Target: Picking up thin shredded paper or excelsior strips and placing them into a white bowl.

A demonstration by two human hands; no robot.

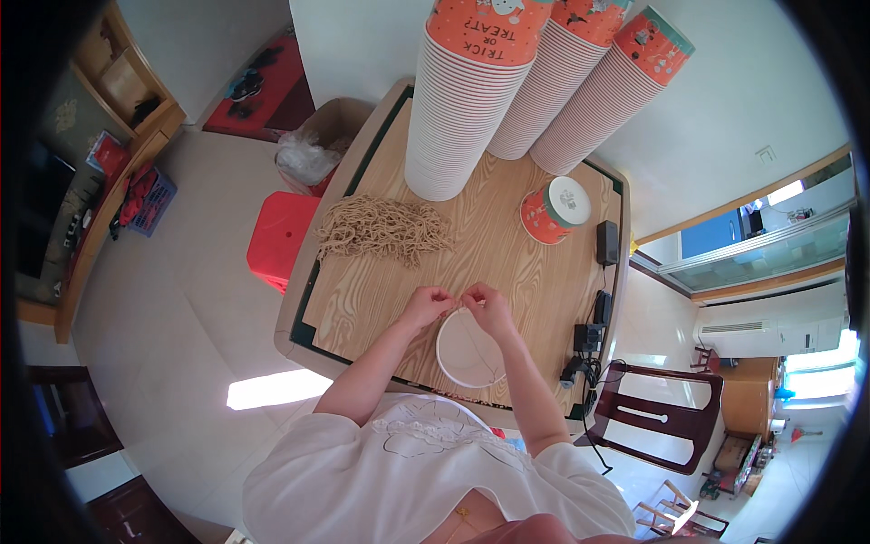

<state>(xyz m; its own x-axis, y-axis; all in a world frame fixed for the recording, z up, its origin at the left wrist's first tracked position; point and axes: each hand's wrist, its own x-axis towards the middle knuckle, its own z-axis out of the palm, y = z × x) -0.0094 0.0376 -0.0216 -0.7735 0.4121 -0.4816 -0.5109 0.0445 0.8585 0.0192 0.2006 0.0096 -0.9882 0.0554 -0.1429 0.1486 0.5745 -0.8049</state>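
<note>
A round white paper bucket stands at the table's near edge, its wide rim facing up toward me. A thin cord runs across the bucket's mouth. Both of my hands meet at the far side of this rim. My left hand is closed in a pinch on the cord. Close beside it, my right hand pinches the cord too, and its wrist passes over the right side of the rim. The fingers cover most of the cord there. Beyond my left hand lies a tangled heap of tan cords.
Tall stacks of orange-topped paper buckets rise at the table's far side. One orange bucket sits upside down at the right. Black adapters and cables line the right edge. A red stool and a dark chair flank the table.
</note>
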